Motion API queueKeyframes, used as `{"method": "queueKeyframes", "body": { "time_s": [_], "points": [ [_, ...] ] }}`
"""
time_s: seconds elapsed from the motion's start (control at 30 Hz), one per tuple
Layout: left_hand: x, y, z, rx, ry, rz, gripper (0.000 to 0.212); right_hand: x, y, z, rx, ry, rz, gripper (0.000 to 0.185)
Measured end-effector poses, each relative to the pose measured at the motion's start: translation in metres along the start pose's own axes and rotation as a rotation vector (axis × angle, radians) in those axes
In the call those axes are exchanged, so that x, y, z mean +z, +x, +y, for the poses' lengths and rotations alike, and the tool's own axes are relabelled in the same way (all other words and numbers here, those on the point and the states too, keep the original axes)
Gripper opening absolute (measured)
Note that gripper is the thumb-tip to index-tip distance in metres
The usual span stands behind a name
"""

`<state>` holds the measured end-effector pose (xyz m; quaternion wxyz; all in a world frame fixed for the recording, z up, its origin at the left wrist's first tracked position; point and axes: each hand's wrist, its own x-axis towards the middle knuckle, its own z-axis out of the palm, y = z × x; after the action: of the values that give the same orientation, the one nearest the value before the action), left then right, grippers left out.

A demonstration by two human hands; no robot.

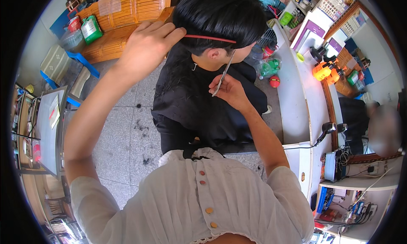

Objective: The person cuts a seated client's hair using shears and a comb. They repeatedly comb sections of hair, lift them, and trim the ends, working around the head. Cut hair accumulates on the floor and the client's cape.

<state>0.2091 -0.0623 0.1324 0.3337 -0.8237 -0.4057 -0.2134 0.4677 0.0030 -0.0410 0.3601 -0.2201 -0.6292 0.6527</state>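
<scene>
A seated person in a black barber's cape (203,107) sits before me, with black hair (219,15) falling over the side of the head. My left hand (151,47) grips the end of a thin red comb (211,38), which lies level along the hair above the ear (213,54). In my right hand (230,91) is a pair of metal haircutting scissors (225,74). Their blades point up toward the hair in front of the ear, close to the comb's tip. Whether the blades are apart cannot be made out. Loose hair clippings lie on the cape's shoulder.
On the right runs a white counter (294,85) below a wood-framed mirror (365,63), bearing orange spray bottles (322,71) and a hair dryer (327,129). At left stand a wooden bench (127,13), a blue chair (78,58) and a table (51,129). Hair clippings (141,126) dot the tiled floor.
</scene>
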Motion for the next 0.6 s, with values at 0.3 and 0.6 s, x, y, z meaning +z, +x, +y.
{"method": "queueKeyframes", "body": {
  "time_s": [0.3,0.6],
  "points": [
    [0.006,-0.007,0.008,-0.012,-0.024,-0.140,0.031,-0.001,-0.007,-0.003,0.023,-0.057,-0.014,0.026],
    [-0.020,-0.012,-0.002,-0.007,-0.046,-0.137,0.029,-0.009,0.007,-0.004,0.029,-0.090,-0.037,0.026]
  ]
}}
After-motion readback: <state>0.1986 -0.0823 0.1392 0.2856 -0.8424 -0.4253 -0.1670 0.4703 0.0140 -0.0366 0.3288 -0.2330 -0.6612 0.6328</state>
